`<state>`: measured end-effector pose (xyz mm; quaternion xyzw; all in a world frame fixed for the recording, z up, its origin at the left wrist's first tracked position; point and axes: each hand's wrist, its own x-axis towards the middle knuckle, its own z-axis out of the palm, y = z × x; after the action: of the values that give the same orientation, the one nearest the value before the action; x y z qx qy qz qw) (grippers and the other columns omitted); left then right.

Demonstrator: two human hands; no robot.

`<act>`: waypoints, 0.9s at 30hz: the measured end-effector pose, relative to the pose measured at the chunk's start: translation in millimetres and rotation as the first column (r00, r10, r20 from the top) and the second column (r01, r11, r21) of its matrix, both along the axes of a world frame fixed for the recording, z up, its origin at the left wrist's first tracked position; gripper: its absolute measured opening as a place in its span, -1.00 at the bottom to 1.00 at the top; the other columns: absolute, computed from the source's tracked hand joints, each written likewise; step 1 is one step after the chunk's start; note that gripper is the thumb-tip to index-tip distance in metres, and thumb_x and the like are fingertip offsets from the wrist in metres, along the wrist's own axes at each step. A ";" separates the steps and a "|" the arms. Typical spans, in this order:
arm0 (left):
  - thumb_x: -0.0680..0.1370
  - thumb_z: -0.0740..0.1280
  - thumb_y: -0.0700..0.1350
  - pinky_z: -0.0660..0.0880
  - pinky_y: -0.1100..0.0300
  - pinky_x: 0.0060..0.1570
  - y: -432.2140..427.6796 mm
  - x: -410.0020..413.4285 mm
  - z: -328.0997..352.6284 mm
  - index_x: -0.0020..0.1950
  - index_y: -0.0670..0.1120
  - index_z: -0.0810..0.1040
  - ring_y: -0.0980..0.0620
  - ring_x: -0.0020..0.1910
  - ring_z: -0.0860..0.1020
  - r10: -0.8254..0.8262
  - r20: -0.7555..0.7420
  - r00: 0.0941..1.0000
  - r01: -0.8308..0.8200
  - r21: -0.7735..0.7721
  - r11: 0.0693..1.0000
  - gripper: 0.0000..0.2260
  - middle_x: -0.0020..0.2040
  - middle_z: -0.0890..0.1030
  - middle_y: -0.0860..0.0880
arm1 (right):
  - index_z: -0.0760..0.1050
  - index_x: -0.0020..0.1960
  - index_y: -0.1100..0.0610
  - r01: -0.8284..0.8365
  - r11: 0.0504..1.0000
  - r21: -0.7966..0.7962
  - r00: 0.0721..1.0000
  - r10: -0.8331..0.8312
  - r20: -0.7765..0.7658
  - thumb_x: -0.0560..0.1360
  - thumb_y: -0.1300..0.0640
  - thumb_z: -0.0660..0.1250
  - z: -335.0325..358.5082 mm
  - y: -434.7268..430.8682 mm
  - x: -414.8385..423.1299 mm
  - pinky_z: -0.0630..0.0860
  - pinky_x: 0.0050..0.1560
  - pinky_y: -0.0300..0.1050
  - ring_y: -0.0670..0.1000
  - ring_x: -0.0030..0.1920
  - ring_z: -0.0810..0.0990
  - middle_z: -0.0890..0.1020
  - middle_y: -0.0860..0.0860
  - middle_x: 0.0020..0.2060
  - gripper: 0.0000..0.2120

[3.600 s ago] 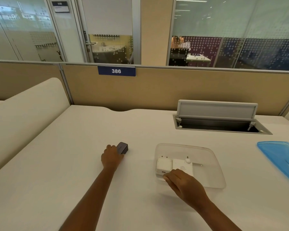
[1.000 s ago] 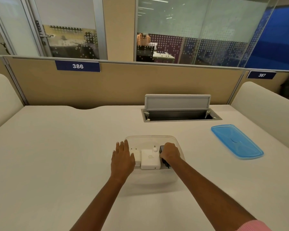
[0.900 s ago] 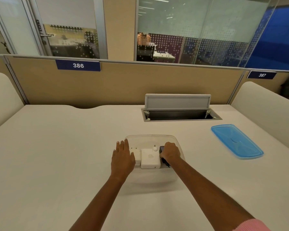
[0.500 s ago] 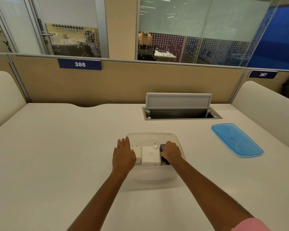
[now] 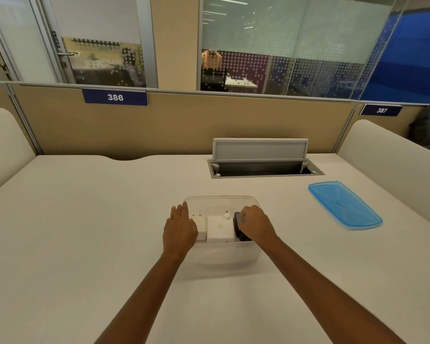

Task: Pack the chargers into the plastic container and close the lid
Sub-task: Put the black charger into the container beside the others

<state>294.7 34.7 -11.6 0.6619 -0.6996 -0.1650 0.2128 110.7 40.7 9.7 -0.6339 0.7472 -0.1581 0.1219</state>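
A clear plastic container (image 5: 221, 199) stands on the white desk straight ahead. Inside it lie a small white charger (image 5: 200, 226), a larger white charger (image 5: 220, 229) and a dark charger (image 5: 238, 228) side by side. My right hand (image 5: 256, 223) is inside the container at its right side, fingers closed on the dark charger. My left hand (image 5: 180, 227) rests flat with fingers apart against the container's left rim, partly covering the small white charger. The blue lid (image 5: 344, 206) lies flat on the desk to the right, apart from the container.
An open cable hatch with a raised grey flap (image 5: 261, 150) sits behind the container. A tan partition (image 5: 184, 125) closes the desk's far side. Cream padded dividers (image 5: 392, 167) flank the desk left and right.
Over the last second both hands have stayed almost still at the container. Earlier, my left hand held the dark charger on the desk; now it is in the container under my right hand.
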 end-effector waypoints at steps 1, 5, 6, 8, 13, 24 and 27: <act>0.62 0.05 -0.15 0.19 0.03 0.46 1.3 0.0 0.0 0.50 -0.20 0.06 -0.10 0.53 0.09 0.006 -0.014 1.000 -0.006 -0.012 1.000 -0.55 0.53 0.17 -0.15 | 0.52 0.09 0.33 -0.006 0.997 -0.083 1.000 0.006 0.006 0.55 0.22 0.18 2.1 5.3 -3.1 0.52 0.05 -0.04 0.17 0.06 0.56 0.55 0.23 0.12 -0.76; 0.63 0.06 -0.13 0.27 0.06 0.42 10.0 -1.1 2.9 0.48 -0.19 0.15 -0.08 0.52 0.15 0.060 -0.051 0.997 -0.066 -0.128 0.990 -0.58 0.52 0.22 -0.15 | 0.48 0.20 0.27 0.004 0.958 -0.286 0.997 0.018 0.077 0.54 0.25 0.21 2.2 25.7 -19.6 0.48 0.19 -0.16 0.09 0.22 0.50 0.48 0.15 0.26 -0.74; 0.63 0.08 -0.13 0.27 0.06 0.43 13.3 -2.4 4.1 0.47 -0.19 0.19 -0.09 0.52 0.16 0.065 -0.039 0.997 -0.071 -0.171 0.983 -0.59 0.51 0.24 -0.16 | 0.46 0.23 0.26 0.022 0.952 -0.307 0.994 0.012 0.107 0.54 0.24 0.23 0.6 30.7 -23.1 0.46 0.21 -0.16 0.09 0.25 0.48 0.46 0.15 0.29 -0.72; 0.60 0.17 -0.16 0.29 0.00 0.41 22.1 -7.7 7.3 0.42 -0.22 0.31 -0.18 0.48 0.25 0.052 0.007 0.999 -0.048 -0.259 0.965 -0.61 0.46 0.32 -0.22 | 0.41 0.28 0.25 0.066 0.946 -0.318 0.981 -0.003 0.193 0.55 0.19 0.24 -4.5 40.4 -28.5 0.45 0.23 -0.17 0.09 0.27 0.47 0.44 0.15 0.30 -0.67; 0.32 0.51 -0.28 0.53 -0.22 0.04 46.3 -42.5 10.5 0.11 -0.28 0.60 -0.32 0.17 0.56 -0.070 0.147 0.987 0.128 -0.431 0.893 -0.63 0.13 0.63 -0.30 | 0.32 0.36 0.21 0.146 0.950 -0.276 0.934 -0.040 0.355 0.58 0.09 0.19 -22.0 60.3 -38.7 0.43 0.24 -0.14 0.10 0.30 0.46 0.44 0.14 0.33 -0.61; 0.32 0.51 -0.01 0.51 0.11 0.19 74.8 -161.8 -21.8 0.19 -0.11 0.59 -0.03 0.24 0.56 -0.525 0.474 0.706 0.695 -0.321 0.644 -0.53 0.22 0.62 -0.08 | 0.38 0.33 0.17 0.181 0.966 -0.187 0.956 -0.128 0.263 0.58 0.07 0.19 -48.7 85.9 -112.5 0.44 0.26 -0.17 0.04 0.29 0.48 0.47 0.10 0.32 -0.65; 0.29 0.50 0.08 0.52 0.19 0.15 71.6 -192.7 -32.8 0.17 -0.07 0.61 0.04 0.21 0.58 -0.584 0.493 0.645 0.741 -0.216 0.636 -0.51 0.19 0.65 -0.01 | 0.41 0.29 0.16 0.199 0.967 -0.156 0.964 -0.164 0.211 0.57 0.10 0.20 -53.4 87.6 -147.5 0.41 0.27 -0.20 0.02 0.29 0.48 0.48 0.08 0.30 -0.69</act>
<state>102.0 106.2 -44.4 0.3109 -0.9410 0.0443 0.1265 -36.8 128.4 -43.7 -0.5520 0.7699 -0.2956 0.1235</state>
